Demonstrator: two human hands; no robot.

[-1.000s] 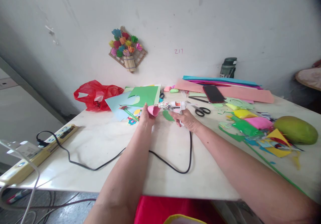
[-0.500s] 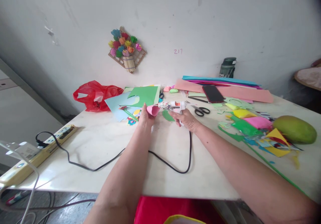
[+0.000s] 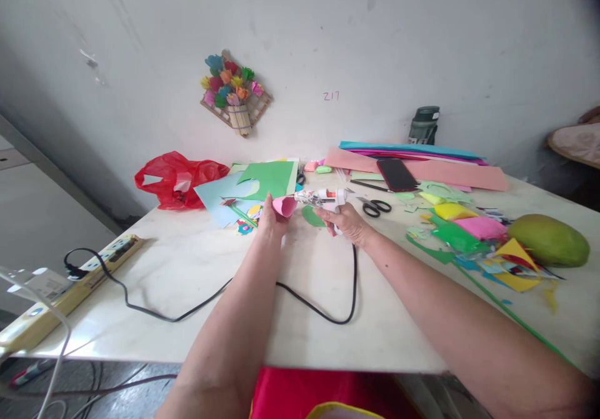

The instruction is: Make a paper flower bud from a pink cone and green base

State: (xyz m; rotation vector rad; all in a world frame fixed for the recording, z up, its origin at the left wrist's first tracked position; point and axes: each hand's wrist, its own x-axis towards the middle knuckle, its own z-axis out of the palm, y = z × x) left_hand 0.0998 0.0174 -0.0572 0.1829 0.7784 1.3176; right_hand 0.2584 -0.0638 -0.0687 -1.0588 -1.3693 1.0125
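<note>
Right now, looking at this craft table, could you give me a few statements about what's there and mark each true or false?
1. The left hand holds a rolled pink paper cone. True.
2. The right hand holds the black scissors. False: it grips a white glue gun; the scissors lie on the table beyond it, untouched.
3. The glue gun's black cord runs across the table to a power strip at the left edge. True.
4. The red plastic bag sits beside the mango. False: the bag lies at the far left, the mango at the far right.
5. A dark phone rests on the stack of coloured paper sheets. True.
</note>
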